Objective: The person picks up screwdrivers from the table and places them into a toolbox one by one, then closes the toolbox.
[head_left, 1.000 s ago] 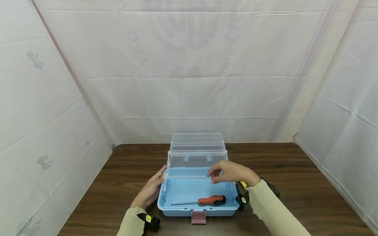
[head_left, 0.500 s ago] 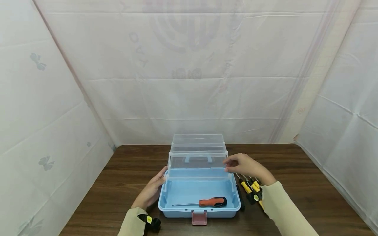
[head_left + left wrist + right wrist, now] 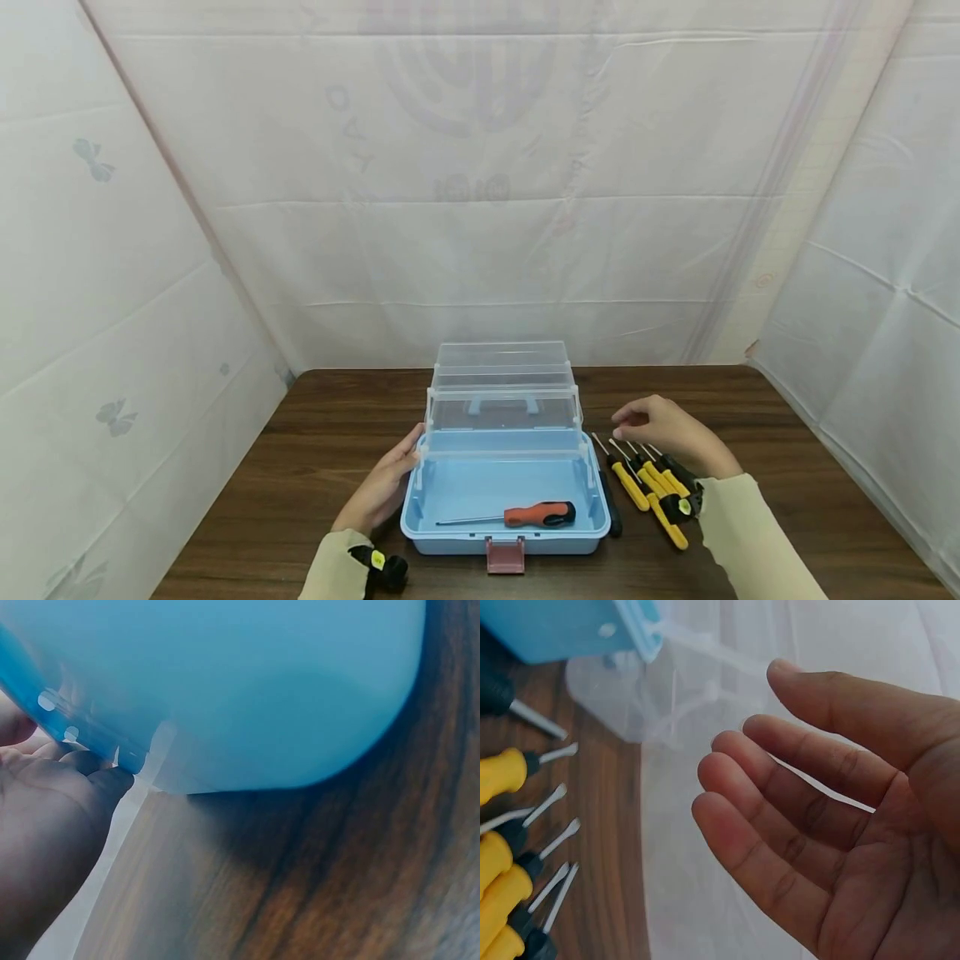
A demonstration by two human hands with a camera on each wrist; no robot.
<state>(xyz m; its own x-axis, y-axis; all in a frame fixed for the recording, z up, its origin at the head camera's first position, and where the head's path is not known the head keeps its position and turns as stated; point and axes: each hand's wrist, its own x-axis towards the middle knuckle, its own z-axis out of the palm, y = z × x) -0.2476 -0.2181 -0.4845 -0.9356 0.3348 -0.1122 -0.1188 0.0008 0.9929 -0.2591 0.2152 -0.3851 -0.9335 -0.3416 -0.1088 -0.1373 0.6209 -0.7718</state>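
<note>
A light blue toolbox with its clear lid raised stands on the table. Inside lies an orange and black screwdriver, shaft to the left. My left hand grips the box's left rim; in the left wrist view its fingers curl at the rim's edge. To the right of the box, my right hand hovers with relaxed fingers and holds nothing. Below it lie several yellow and black screwdrivers, tips away from me. In the right wrist view their yellow handles show apart from the hand.
A dark screwdriver handle lies close along the box's right side. The pink latch hangs down at the front. The brown wooden table is bounded by white sheeting at the back and sides.
My right hand has moved right, from over the box to above the yellow screwdrivers, uncovering more of them. The left hand stays at the rim, and the orange screwdriver lies as before.
</note>
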